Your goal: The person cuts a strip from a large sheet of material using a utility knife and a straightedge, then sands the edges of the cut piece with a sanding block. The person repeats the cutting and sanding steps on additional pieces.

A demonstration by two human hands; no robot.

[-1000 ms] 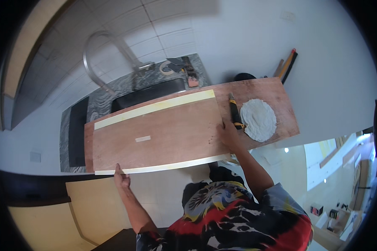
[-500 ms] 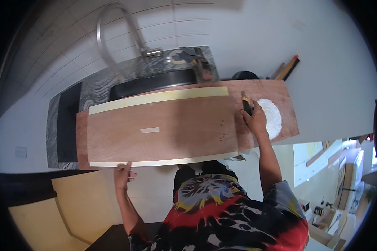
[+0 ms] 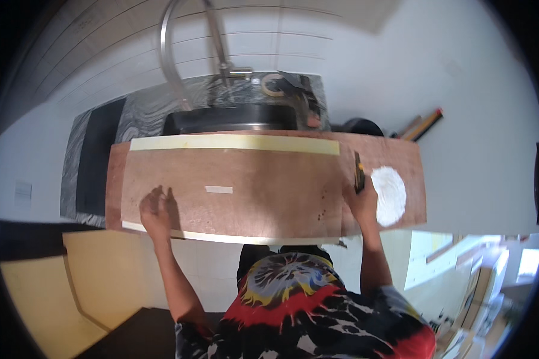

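A thin brown wood panel [image 3: 269, 179] lies on a longer reddish-brown board [image 3: 412, 161]. Pale yellow strips line its far edge [image 3: 233, 142] and near edge [image 3: 239, 237], and a short whitish strip [image 3: 219, 189] sits near its middle. My left hand [image 3: 156, 215] is over the panel's near left part, fingers somewhat apart, nothing seen in them. At the board's right part, my right hand [image 3: 363, 200] grips a black and yellow utility knife [image 3: 359, 173], held upright. Just right of that hand is a round white patch [image 3: 392, 194] of powder or paste.
Behind the board are a black sink [image 3: 233, 118], a tall curved faucet [image 3: 166, 54] and a marbled grey counter [image 3: 144, 119]. A tape roll [image 3: 273, 85] and dark tools lie beside the faucet. Long bars [image 3: 428, 125] lean at the back right. Below left stands a yellowish cabinet [image 3: 120, 269].
My left hand has left the panel's near edge and moved inward over its surface. My right hand has turned the knife more upright. The view has shifted slightly.
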